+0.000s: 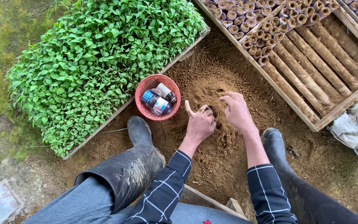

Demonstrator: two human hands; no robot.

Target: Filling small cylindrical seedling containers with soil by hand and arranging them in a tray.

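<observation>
We're crouched btwn the seedling bed (100, 62) and the wooden frame (311, 70) of soil-filled tubes, w/ a loose soil mound (212, 89) in front. By our read this is the filling step: left hand (199, 124) is closed round a small tube (206, 109) held upright on the mound, right hand (237, 112) just beside it w/ fingers bunched, pinching soil. Next move prob needs soil fed into the tube mouth w/o tipping it; red basket (142, 90) w/ bottles (159, 99) sits near, untouched.
</observation>
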